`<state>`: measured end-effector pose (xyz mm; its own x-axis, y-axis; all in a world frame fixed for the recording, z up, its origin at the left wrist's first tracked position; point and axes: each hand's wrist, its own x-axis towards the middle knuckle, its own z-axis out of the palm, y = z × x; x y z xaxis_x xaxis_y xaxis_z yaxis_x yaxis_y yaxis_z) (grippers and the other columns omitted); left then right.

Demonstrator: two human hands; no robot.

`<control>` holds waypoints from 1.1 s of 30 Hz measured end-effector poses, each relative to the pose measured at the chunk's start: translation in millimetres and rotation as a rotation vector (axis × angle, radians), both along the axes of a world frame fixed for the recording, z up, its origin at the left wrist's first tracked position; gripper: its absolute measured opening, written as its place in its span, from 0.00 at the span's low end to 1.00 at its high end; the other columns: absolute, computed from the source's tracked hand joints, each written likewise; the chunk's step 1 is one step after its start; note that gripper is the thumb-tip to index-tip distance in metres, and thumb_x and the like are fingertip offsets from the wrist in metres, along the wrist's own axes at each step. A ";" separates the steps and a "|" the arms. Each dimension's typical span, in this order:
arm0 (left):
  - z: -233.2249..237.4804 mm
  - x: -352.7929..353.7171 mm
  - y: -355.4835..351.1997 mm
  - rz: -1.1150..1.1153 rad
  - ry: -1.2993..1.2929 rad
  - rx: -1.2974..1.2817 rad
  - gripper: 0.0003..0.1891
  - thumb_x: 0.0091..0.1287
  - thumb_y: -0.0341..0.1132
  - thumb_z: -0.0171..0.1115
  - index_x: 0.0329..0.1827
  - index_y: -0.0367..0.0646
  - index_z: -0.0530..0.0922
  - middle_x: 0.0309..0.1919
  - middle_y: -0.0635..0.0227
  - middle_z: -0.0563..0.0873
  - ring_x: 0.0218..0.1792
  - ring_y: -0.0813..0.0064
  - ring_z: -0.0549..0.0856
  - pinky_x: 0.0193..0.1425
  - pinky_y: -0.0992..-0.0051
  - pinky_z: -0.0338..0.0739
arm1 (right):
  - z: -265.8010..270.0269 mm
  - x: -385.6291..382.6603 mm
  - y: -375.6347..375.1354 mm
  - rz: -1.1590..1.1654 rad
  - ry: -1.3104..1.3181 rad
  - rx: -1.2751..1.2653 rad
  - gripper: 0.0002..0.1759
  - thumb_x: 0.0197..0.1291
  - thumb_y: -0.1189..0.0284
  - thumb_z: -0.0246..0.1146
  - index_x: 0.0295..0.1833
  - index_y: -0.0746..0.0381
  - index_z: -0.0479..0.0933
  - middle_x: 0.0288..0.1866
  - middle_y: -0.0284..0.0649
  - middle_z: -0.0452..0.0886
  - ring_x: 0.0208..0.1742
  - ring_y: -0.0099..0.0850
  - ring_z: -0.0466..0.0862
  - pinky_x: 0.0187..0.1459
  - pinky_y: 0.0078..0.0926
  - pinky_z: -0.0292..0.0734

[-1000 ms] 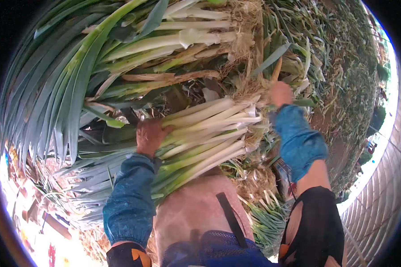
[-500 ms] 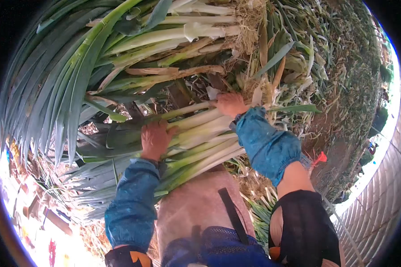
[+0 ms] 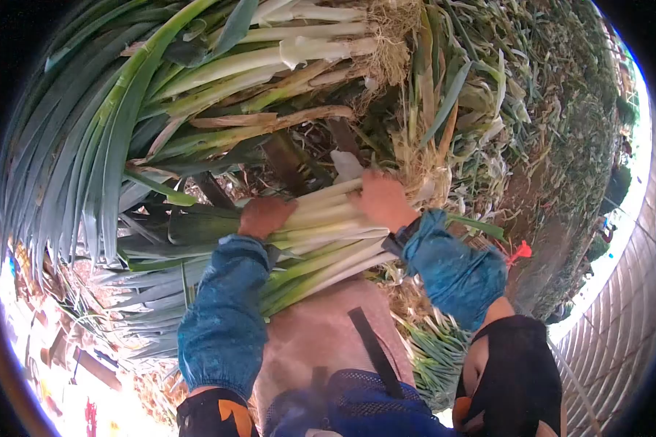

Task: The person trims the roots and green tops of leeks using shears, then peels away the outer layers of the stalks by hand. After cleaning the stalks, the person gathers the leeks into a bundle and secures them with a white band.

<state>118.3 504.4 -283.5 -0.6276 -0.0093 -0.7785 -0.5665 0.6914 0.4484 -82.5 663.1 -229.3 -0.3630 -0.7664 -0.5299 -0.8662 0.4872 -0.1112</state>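
A bundle of leeks (image 3: 328,237) lies across my lap, white stems to the right and dark leaves to the left. My left hand (image 3: 266,216) is wrapped over the leeks where green turns to white. Over the white stems near their right ends is my right hand (image 3: 383,200), its fingers closed round the upper ones. Both forearms wear blue sleeves. Beyond my hands rests a larger pile of leeks (image 3: 270,73), its roots (image 3: 390,44) pointing right and its long leaves drooping at the left.
Leaf scraps (image 3: 488,109) cover the ground at the right, beside a red tie (image 3: 519,251). More small green stalks (image 3: 441,346) lie below my right forearm. Dark slats (image 3: 284,160) show between the pile and the bundle. A ribbed sheet (image 3: 605,364) curves along the right edge.
My left hand has moved slightly right and up along the bundle. My right hand has shifted a little right and down. The view has shifted slightly.
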 end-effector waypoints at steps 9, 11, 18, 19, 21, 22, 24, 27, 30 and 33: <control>56.0 -4.6 23.6 0.062 -0.033 -0.153 0.20 0.62 0.50 0.51 0.40 0.41 0.80 0.36 0.56 0.83 0.39 0.56 0.83 0.44 0.58 0.74 | -41.5 -42.9 -25.8 0.115 -0.379 0.454 0.33 0.42 0.40 0.62 0.36 0.62 0.83 0.38 0.50 0.83 0.41 0.45 0.84 0.44 0.42 0.78; 50.0 2.5 36.8 0.185 -0.009 -0.205 0.22 0.61 0.51 0.52 0.39 0.38 0.80 0.36 0.56 0.83 0.41 0.57 0.82 0.45 0.60 0.73 | -54.4 -36.2 -8.1 0.200 -0.286 0.428 0.19 0.47 0.55 0.62 0.32 0.61 0.83 0.35 0.49 0.83 0.39 0.45 0.84 0.39 0.41 0.79; 58.5 11.2 47.1 0.245 0.174 -0.331 0.22 0.59 0.50 0.56 0.38 0.36 0.80 0.38 0.54 0.82 0.44 0.55 0.80 0.54 0.62 0.72 | -25.3 -163.9 73.8 0.271 0.068 0.202 0.10 0.54 0.66 0.56 0.34 0.60 0.79 0.28 0.46 0.81 0.33 0.45 0.82 0.34 0.43 0.76; 52.8 13.0 46.2 0.210 0.162 -0.342 0.22 0.59 0.50 0.56 0.38 0.36 0.80 0.39 0.54 0.82 0.45 0.55 0.80 0.55 0.62 0.71 | -26.5 -192.4 90.4 0.190 0.069 0.207 0.10 0.55 0.66 0.56 0.36 0.60 0.79 0.28 0.46 0.81 0.32 0.46 0.81 0.34 0.42 0.76; 48.9 14.7 45.4 0.209 0.128 -0.290 0.22 0.59 0.49 0.56 0.38 0.35 0.80 0.38 0.52 0.82 0.44 0.53 0.81 0.53 0.60 0.73 | 10.7 -206.7 81.6 0.139 0.151 0.272 0.13 0.53 0.62 0.61 0.36 0.60 0.79 0.29 0.46 0.81 0.33 0.45 0.82 0.33 0.43 0.77; 48.0 11.5 41.3 0.246 0.115 -0.236 0.22 0.60 0.49 0.56 0.37 0.34 0.80 0.37 0.50 0.82 0.42 0.51 0.81 0.51 0.59 0.74 | 29.2 -214.5 78.1 0.111 0.203 0.302 0.15 0.52 0.60 0.63 0.36 0.60 0.80 0.30 0.46 0.81 0.33 0.45 0.82 0.33 0.43 0.77; 38.2 11.3 42.1 0.278 0.197 -0.248 0.21 0.60 0.48 0.55 0.34 0.34 0.81 0.33 0.49 0.82 0.38 0.51 0.83 0.45 0.58 0.77 | 29.9 -190.3 80.9 0.223 0.083 0.140 0.18 0.54 0.56 0.62 0.38 0.60 0.79 0.33 0.46 0.81 0.35 0.43 0.82 0.36 0.42 0.76; 43.5 8.9 34.5 0.131 0.077 -0.156 0.22 0.59 0.49 0.54 0.34 0.34 0.81 0.34 0.49 0.82 0.39 0.52 0.83 0.45 0.58 0.77 | 0.7 -138.9 54.3 -0.157 -0.141 0.162 0.19 0.59 0.55 0.57 0.42 0.60 0.79 0.31 0.45 0.80 0.34 0.41 0.81 0.37 0.41 0.76; 62.1 1.4 38.5 0.251 0.089 -0.126 0.21 0.60 0.47 0.53 0.35 0.34 0.80 0.35 0.49 0.82 0.40 0.47 0.81 0.48 0.57 0.75 | 41.1 -72.6 -12.3 0.037 -0.356 0.377 0.15 0.61 0.61 0.54 0.41 0.60 0.80 0.29 0.44 0.80 0.32 0.40 0.81 0.37 0.41 0.76; 58.6 -4.2 40.5 0.336 0.176 -0.249 0.25 0.61 0.50 0.54 0.48 0.35 0.75 0.44 0.49 0.78 0.50 0.48 0.76 0.53 0.55 0.72 | -1.7 -42.9 11.8 0.120 -0.431 0.100 0.11 0.57 0.67 0.55 0.37 0.60 0.79 0.27 0.44 0.80 0.32 0.41 0.82 0.36 0.41 0.76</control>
